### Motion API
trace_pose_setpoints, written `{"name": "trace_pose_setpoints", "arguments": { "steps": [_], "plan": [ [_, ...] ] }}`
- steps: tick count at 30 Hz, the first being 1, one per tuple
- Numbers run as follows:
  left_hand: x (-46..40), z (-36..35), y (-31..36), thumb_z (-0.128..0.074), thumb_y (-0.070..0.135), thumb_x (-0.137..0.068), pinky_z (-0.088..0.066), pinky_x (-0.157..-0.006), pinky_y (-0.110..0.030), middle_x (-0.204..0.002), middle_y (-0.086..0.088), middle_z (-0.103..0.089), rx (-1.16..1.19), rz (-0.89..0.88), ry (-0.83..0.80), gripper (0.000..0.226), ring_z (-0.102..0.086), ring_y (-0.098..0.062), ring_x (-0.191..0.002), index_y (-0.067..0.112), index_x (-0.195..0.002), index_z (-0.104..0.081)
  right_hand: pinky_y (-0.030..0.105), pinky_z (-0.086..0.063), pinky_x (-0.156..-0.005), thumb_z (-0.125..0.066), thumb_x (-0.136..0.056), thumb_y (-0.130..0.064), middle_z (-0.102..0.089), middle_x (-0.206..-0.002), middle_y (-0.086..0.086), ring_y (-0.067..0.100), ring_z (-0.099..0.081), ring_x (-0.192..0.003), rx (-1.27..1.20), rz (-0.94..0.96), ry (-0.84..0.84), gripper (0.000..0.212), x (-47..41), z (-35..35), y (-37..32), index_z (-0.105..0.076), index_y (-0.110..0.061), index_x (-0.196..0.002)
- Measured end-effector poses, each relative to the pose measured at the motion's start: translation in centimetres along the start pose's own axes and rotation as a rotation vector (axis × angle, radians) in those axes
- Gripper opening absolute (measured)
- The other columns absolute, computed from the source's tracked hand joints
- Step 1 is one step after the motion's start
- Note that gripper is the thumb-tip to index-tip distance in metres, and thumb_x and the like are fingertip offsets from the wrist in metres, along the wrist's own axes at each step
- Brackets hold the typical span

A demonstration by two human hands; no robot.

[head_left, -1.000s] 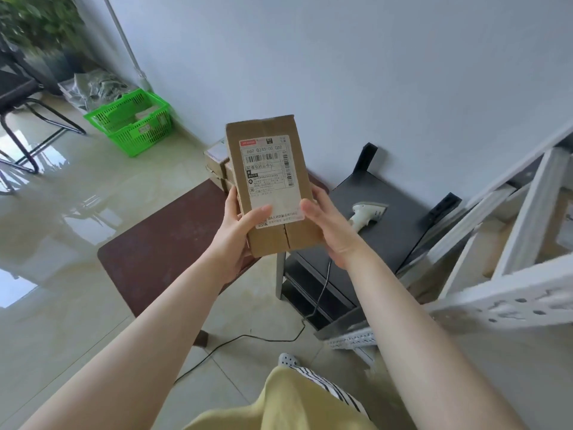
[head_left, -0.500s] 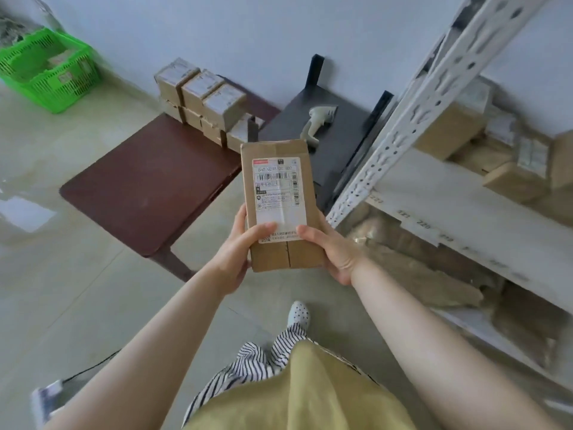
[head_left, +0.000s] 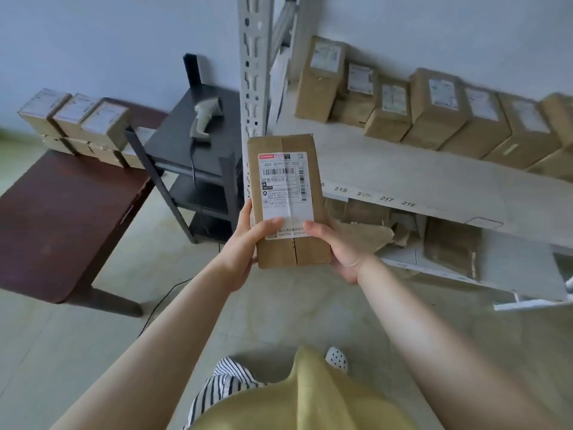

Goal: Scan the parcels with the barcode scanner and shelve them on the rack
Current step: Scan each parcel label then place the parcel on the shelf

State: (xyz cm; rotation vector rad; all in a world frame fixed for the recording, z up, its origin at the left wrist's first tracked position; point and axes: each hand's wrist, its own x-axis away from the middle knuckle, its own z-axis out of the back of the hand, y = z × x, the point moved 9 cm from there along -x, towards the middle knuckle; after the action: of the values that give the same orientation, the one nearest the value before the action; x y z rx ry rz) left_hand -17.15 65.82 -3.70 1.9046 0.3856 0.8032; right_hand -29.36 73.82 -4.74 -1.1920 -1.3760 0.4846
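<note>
While the head camera looked down, the flat brown cardboard parcel with a white shipping label (head_left: 288, 200) stood upright in front of the person, held in the air between both hands, just before the white metal rack (head_left: 434, 187). The left hand (head_left: 245, 249) had its grip clamped on the parcel's lower left edge, thumb across the label. The right hand (head_left: 338, 246) clamped the lower right edge, thumb likewise on the front. On the rack's white shelf a row of brown cardboard boxes with white labels (head_left: 434, 110) stood against the wall. The grey handheld barcode scanner (head_left: 206, 119) lay on the black metal stand (head_left: 176, 144), apart from both hands. Stacked small cardboard boxes (head_left: 77, 122) sat at the far end of the dark red-brown desk (head_left: 62, 212).
</note>
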Motion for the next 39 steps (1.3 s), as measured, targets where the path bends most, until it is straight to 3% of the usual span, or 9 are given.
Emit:
{"name": "trace_pose_setpoints", "arguments": {
  "steps": [7, 14, 18, 24, 28, 31, 34, 36, 39],
  "plan": [
    [-6.1, -16.3, -2.4, -0.079, 0.047, -0.07, -0.048, -0.106, -0.054, -0.136, 0.006, -0.065, -0.051, 0.013, -0.097, 0.094, -0.064, -0.02, -0.123, 0.036, -0.151, -0.034, 0.039, -0.059, -0.076, -0.071, -0.078, -0.032, -0.067, -0.13, 0.005, 0.023, -0.066, -0.116, -0.129, 0.048, 0.122, 0.072, 6.3, 16.5, -1.4, -0.044, -0.031, -0.145],
    [-11.4, -31.9, -4.1, -0.078, 0.046, -0.07, -0.048, -0.107, -0.053, -0.132, 0.006, -0.067, -0.116, 0.051, -0.223, 0.092, -0.066, -0.019, -0.121, 0.031, -0.15, -0.035, 0.043, -0.056, -0.09, -0.08, -0.067, -0.047, -0.066, -0.132, -0.001, 0.023, -0.06, -0.125, -0.153, 0.104, 0.227, 0.087, 11.7, 31.5, -3.1, -0.044, -0.033, -0.146],
    [-14.4, -38.0, -4.5, -0.079, 0.048, -0.07, -0.047, -0.108, -0.055, -0.134, 0.006, -0.066, -0.161, 0.079, -0.285, 0.094, -0.065, -0.021, -0.122, 0.035, -0.151, -0.033, 0.058, -0.033, -0.115, -0.081, -0.067, -0.054, -0.061, -0.139, -0.008, 0.02, -0.049, -0.136, -0.169, 0.14, 0.27, 0.087, 13.5, 37.4, -4.2, -0.045, -0.038, -0.144],
    [-18.9, -45.0, -4.9, -0.08, 0.047, -0.063, -0.06, -0.076, -0.03, -0.12, 0.005, -0.072, -0.187, 0.124, -0.351, 0.096, -0.073, -0.015, -0.102, 0.034, -0.147, -0.037, 0.047, -0.049, -0.105, -0.075, -0.079, -0.049, -0.064, -0.134, -0.002, 0.021, -0.056, -0.13, -0.203, 0.146, 0.359, 0.075, 14.9, 44.2, -5.5, -0.045, -0.031, -0.145],
    [-22.7, -49.4, -5.8, -0.073, 0.04, -0.073, -0.062, -0.078, -0.034, -0.12, 0.007, -0.071, -0.194, 0.19, -0.372, 0.077, -0.074, -0.009, -0.097, 0.038, -0.142, -0.041, 0.055, -0.054, -0.096, -0.073, -0.086, -0.041, -0.062, -0.133, -0.001, 0.021, -0.056, -0.126, -0.254, 0.112, 0.47, 0.059, 15.3, 49.3, -6.3, -0.051, -0.03, -0.139],
    [-25.2, -53.6, -6.2, -0.073, 0.05, -0.073, -0.058, -0.089, -0.044, -0.117, 0.017, -0.072, -0.249, 0.253, -0.435, 0.071, -0.072, -0.006, -0.1, 0.049, -0.137, -0.043, 0.022, -0.056, -0.089, -0.07, -0.092, -0.017, -0.056, -0.132, -0.005, 0.018, -0.058, -0.12, -0.077, 0.131, 0.59, 0.048, 17.0, 53.9, -7.8, -0.053, -0.028, -0.135],
    [-27.2, -57.6, -6.7, -0.073, 0.057, -0.068, -0.051, -0.091, -0.044, -0.126, 0.016, -0.066, -0.3, 0.33, -0.485, 0.079, -0.064, -0.013, -0.115, 0.055, -0.138, -0.037, -0.002, -0.04, -0.086, -0.083, -0.078, -0.002, -0.04, -0.137, -0.013, 0.011, -0.048, -0.122, 0.047, 0.098, 0.659, 0.074, 18.7, 57.3, -9.5, -0.045, -0.052, -0.119],
    [-28.3, -59.9, -7.4, -0.077, 0.064, -0.061, -0.042, -0.105, -0.057, -0.133, 0.014, -0.06, -0.329, 0.371, -0.506, 0.09, -0.056, -0.02, -0.126, 0.057, -0.14, -0.033, 0.008, -0.05, -0.088, -0.082, -0.078, -0.002, -0.039, -0.138, -0.014, 0.013, -0.049, -0.122, -0.07, 0.051, 0.67, 0.076, 19.4, 59.6, -9.1, -0.045, -0.056, -0.117],
    [-29.5, -62.7, -8.5, -0.077, 0.069, -0.051, -0.035, -0.109, -0.063, -0.138, 0.01, -0.058, -0.37, 0.429, -0.512, 0.106, -0.052, -0.025, -0.128, 0.055, -0.145, -0.029, 0.046, -0.056, -0.095, -0.073, -0.09, -0.022, -0.056, -0.133, 0.002, 0.028, -0.059, -0.12, -0.227, 0.054, 0.715, 0.035, 20.2, 62.3, -9.0, -0.06, -0.035, -0.12]
  ]
}}
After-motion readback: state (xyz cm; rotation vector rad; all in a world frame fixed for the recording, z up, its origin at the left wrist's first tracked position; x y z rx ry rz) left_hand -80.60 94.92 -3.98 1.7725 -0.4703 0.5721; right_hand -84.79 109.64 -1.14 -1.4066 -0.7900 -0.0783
